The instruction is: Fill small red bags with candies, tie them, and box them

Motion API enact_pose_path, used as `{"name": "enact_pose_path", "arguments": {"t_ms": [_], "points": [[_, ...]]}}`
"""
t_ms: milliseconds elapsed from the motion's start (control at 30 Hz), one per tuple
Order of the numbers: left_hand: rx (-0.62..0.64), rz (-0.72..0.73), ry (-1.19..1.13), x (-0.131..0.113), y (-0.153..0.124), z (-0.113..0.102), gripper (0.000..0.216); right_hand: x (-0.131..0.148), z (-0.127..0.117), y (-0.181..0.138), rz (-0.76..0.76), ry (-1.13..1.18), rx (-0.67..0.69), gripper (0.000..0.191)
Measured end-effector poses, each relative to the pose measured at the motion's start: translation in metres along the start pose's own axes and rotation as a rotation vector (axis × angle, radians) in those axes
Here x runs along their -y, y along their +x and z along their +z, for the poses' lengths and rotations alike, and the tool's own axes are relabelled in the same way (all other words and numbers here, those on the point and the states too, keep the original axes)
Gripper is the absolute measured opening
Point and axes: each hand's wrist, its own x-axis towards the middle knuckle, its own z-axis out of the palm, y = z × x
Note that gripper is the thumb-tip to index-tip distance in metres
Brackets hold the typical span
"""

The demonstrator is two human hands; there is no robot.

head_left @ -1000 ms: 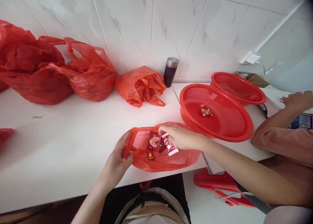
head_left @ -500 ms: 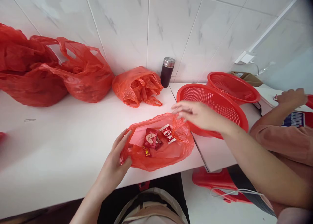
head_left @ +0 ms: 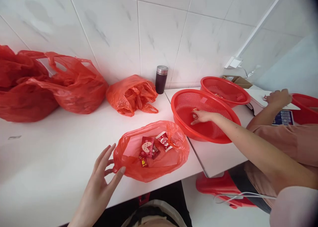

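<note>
A red plastic bag (head_left: 151,175) lies spread open on the table. Inside it are a dark-red packet (head_left: 147,147), a red-and-white snack packet (head_left: 164,141) and a small yellow-and-red wrapped candy (head_left: 143,161). At the bag's left rim is my left hand (head_left: 101,177), its fingers spread and the thumb near the edge. My right hand (head_left: 205,117) reaches into the nearer red plastic basket (head_left: 182,127). Its thumb and fingers are apart around a small red wrapped candy (head_left: 195,115); no firm grip on it shows.
Filled red bags (head_left: 79,91) and a bunched red bag (head_left: 132,94) stand along the tiled wall beside a dark thermos (head_left: 161,79). Behind the nearer basket is another red basket (head_left: 243,98). A co-worker's hand (head_left: 279,98) holds a small item at right.
My right hand has moved from above the bag's right rim down into the nearer basket. My left hand has loosened and drawn slightly away at the bag's left side. The view has shifted.
</note>
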Motion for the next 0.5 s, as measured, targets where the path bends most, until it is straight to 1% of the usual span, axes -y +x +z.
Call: {"name": "enact_pose_path", "arguments": {"t_ms": [67, 133, 233, 367, 400, 500], "points": [[-0.01, -0.026, -0.006, 0.0, 0.001, 0.0, 0.064, 0.007, 0.004, 0.001, -0.026, -0.011, 0.0, 0.047], [0.0, -0.046, -0.014, 0.0, 0.002, 0.0, 0.066, 0.01, 0.003, 0.002, -0.044, -0.013, 0.006, 0.036], [0.02, -0.054, -0.02, 0.002, 0.004, 0.001, 0.067, 0.004, -0.005, 0.006, -0.044, 0.002, -0.017, 0.029], [0.013, -0.045, 0.004, 0.006, 0.005, 0.001, 0.068, -0.011, -0.019, 0.014, 0.059, -0.015, -0.196, 0.027], [0.005, -0.044, 0.01, 0.007, 0.004, 0.0, 0.069, -0.012, -0.021, 0.015, 0.076, -0.019, -0.219, 0.026], [-0.019, -0.056, 0.01, 0.009, 0.002, 0.0, 0.07, -0.011, -0.022, 0.018, 0.054, -0.007, -0.193, 0.018]]}}
